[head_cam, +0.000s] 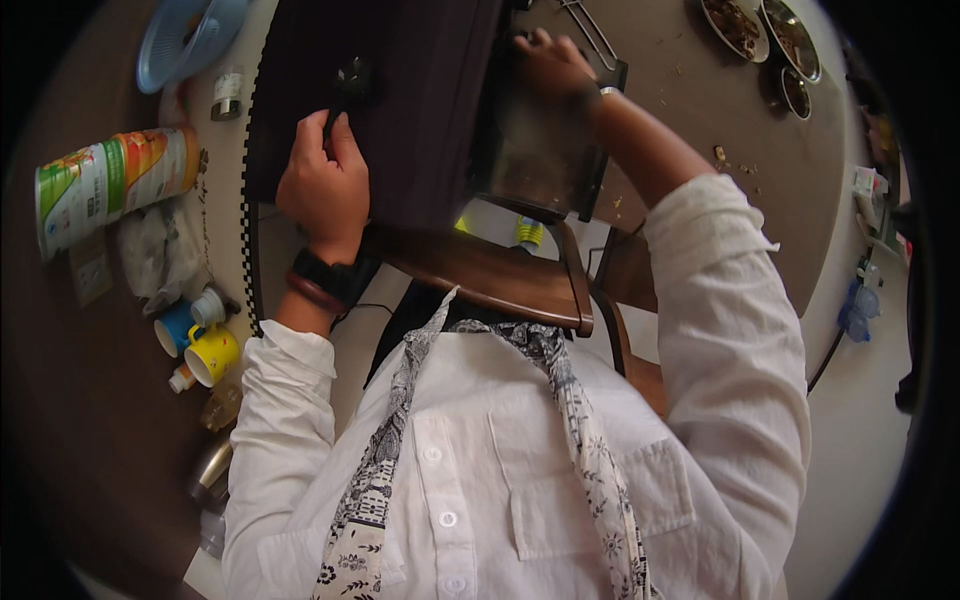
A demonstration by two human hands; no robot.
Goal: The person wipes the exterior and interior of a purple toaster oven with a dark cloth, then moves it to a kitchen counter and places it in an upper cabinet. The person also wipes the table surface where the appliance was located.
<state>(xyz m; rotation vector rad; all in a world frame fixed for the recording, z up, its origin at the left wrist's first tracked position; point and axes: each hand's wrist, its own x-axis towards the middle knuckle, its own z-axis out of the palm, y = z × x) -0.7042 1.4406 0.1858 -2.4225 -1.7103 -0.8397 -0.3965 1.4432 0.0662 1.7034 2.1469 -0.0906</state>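
My left hand [326, 176] pinches the thin end of a small black object [352, 81] between thumb and fingers. Its far end is glossy, but what it is cannot be made out. Under it lies the dark purple top of a box-shaped appliance [420, 135], which looks like a countertop oven. My right hand [555, 67] is blurred and reaches over the lowered glass door [536, 161] towards the appliance's shadowed front. Its fingers are bent, and whether they grip anything is hidden. A wire handle [592, 34] lies just beyond that hand.
Metal bowls of food [791, 37] stand far right, with crumbs [739, 165] on the brown tabletop [795, 195]. Along the left are a blue basket [191, 45], a jar [226, 94], large printed canisters [116, 184] and mugs [212, 356]. A wooden chair [487, 274] stands close before me.
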